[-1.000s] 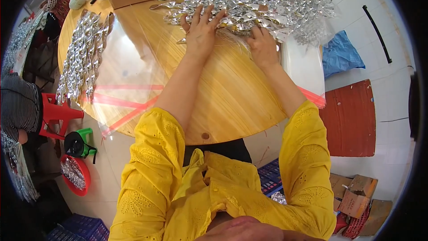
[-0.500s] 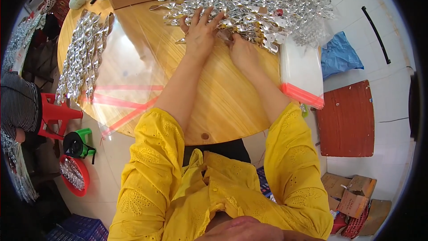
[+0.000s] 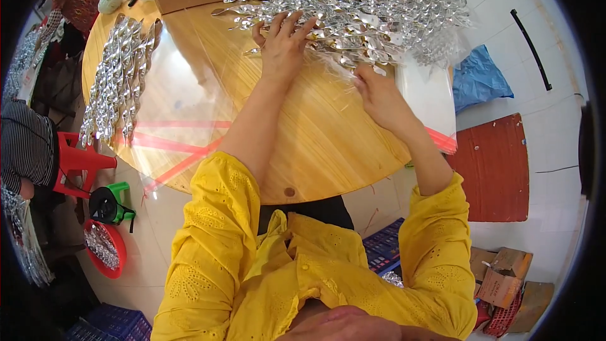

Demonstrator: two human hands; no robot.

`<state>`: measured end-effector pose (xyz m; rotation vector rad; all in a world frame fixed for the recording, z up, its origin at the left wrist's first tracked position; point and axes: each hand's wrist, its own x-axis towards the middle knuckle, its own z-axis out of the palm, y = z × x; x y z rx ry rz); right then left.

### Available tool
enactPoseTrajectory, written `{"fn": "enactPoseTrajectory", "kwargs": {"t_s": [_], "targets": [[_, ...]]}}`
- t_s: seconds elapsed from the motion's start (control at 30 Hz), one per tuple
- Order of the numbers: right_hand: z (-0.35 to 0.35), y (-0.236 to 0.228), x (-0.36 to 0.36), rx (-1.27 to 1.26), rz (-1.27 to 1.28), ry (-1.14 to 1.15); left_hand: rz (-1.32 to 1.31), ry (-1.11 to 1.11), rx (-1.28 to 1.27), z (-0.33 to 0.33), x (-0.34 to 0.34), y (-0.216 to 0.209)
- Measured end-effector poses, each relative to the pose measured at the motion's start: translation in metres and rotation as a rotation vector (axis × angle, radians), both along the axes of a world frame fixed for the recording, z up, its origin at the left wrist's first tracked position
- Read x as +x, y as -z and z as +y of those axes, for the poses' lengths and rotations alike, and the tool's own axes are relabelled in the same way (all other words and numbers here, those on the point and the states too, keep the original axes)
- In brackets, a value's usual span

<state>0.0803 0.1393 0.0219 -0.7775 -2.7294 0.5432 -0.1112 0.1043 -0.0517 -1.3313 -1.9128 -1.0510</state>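
Bright, even indoor light over the table (image 3: 315, 151), which looks fairly crisp.
White glare washes the clear plastic (image 3: 183, 88) on the table's left part; silver strips (image 3: 363, 16) along its far edge sparkle. Left of the table looks dimmer; straight lines bow outward toward a black rim.

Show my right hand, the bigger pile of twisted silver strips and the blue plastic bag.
Right hand (image 3: 381, 96), head view, back of hand.
Bigger silver strip pile (image 3: 353, 14), head view, its middle.
Blue plastic bag (image 3: 481, 79), head view, its middle.
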Motion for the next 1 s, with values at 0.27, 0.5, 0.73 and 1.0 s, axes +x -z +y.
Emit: {"fn": "enactPoseTrajectory", "kwargs": {"t_s": [0.27, 0.5, 0.73, 1.0], "targets": [[-0.017, -0.051, 0.036, 0.036, 0.046, -0.044, -0.015, 0.017, 0.003, -0.003, 0.002, -0.002], [-0.031, -0.068, 0.065, 0.005, 0.099, -0.003, -0.017, 0.036, -0.001, -0.004, 0.002, -0.002], [-0.042, -0.102, 0.066, -0.023, 0.248, -0.018, -0.021, 0.056, -0.011, -0.005, 0.003, -0.002], [-0.045, -0.105, 0.053, -0.062, 0.345, -0.090, -0.017, 0.058, -0.022, -0.006, 0.003, -0.003]]}}
